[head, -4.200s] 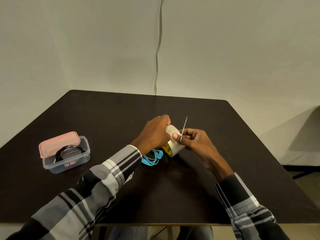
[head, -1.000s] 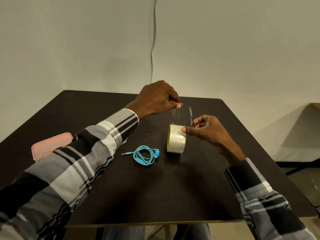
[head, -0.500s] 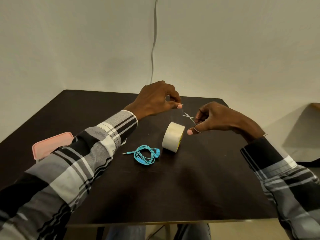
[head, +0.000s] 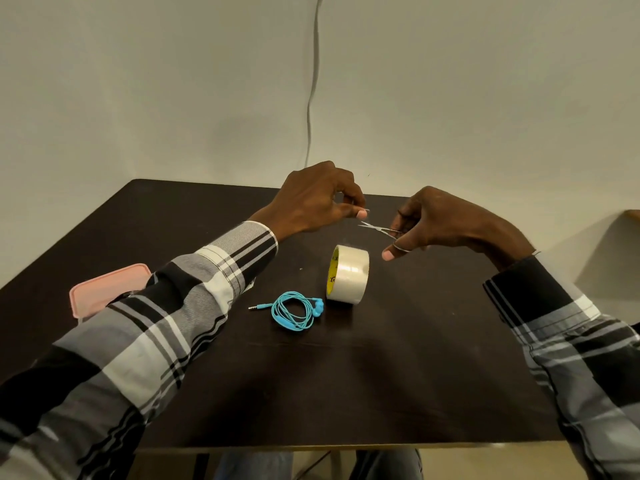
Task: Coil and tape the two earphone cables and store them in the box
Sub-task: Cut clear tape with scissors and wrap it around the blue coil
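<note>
Pale plaster wall [head: 485, 98] is seen behind a dark worktop [head: 381, 375], with a thin grey cord [head: 313, 81] hanging down it. Compared with half a second ago, the tape roll [head: 348, 279] is now seen standing upright on its edge, where it had been tilted, and the scissors [head: 379, 228] have been brought closer to the left hand [head: 311, 202]; a second ago the roll was being steadied by the right hand [head: 436, 221], which is now raised clear of it.

A strip of clear tape is taken to be pinched in the left grip, between thumb and fingers, but the strip is too transparent to be made out with any certainty. The scissors are grasped in the right grip, a finger ring being visible at the thumb; their blades are slightly parted and pointed toward the left fingertips. Most of the box is hidden behind the left sleeve [head: 156, 323], only its pink lid [head: 104, 292] being shown. What lies inside cannot be told.

One earphone cable [head: 294, 310], bright blue, is coiled into a neat loop and lies on the worktop just beside the tape roll, with its plug stretched out to the left and its earbuds gathered at the right side of the coil. No tape is discernible on it.
</note>
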The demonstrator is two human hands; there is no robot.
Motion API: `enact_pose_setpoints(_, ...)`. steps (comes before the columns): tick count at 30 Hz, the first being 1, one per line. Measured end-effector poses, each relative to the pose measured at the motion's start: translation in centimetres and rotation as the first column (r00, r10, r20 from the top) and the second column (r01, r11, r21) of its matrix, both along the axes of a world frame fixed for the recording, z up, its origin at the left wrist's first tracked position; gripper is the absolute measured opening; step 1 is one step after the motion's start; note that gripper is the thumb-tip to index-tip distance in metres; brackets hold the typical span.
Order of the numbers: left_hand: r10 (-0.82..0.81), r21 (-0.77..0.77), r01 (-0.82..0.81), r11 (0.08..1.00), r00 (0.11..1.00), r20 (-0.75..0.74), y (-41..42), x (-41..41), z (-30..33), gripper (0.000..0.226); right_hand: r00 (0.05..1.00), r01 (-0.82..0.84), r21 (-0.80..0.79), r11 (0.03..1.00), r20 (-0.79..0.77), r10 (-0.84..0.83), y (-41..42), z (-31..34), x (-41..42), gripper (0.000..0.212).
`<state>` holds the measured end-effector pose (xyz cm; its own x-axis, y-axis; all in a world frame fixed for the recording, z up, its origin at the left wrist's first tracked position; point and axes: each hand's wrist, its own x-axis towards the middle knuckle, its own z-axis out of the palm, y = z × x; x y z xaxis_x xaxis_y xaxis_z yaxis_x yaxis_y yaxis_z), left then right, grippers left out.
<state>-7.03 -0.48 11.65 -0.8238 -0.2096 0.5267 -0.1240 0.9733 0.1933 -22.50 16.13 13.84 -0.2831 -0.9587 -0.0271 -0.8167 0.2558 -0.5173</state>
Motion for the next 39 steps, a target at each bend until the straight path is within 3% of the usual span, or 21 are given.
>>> enact_pose_setpoints(8, 0.006, 0.043, -0.006, 0.999, 1.000, -0.015, 0.0, 0.1, -0.2, 0.027, 0.999, 0.043, -0.030, 0.999, -0.016, -0.044, -0.1, -0.3, -0.5, 0.034)
enact_pose_setpoints(16, 0.003, 0.239, 0.016, 0.971, 0.997, -0.079, 0.4, 0.2, -0.5, 0.025, 1.000, 0.027, -0.072, 0.997, -0.005, -0.028, 0.5, -0.2, -0.4, 0.045)
enact_pose_setpoints(39, -0.025, 0.097, 0.027, 0.995, 0.999, -0.020, 0.7, 0.6, 0.5, 0.023, 1.000, -0.016, 0.011, 1.000, 0.009, 0.016, 1.5, 1.5, 0.3, 0.033)
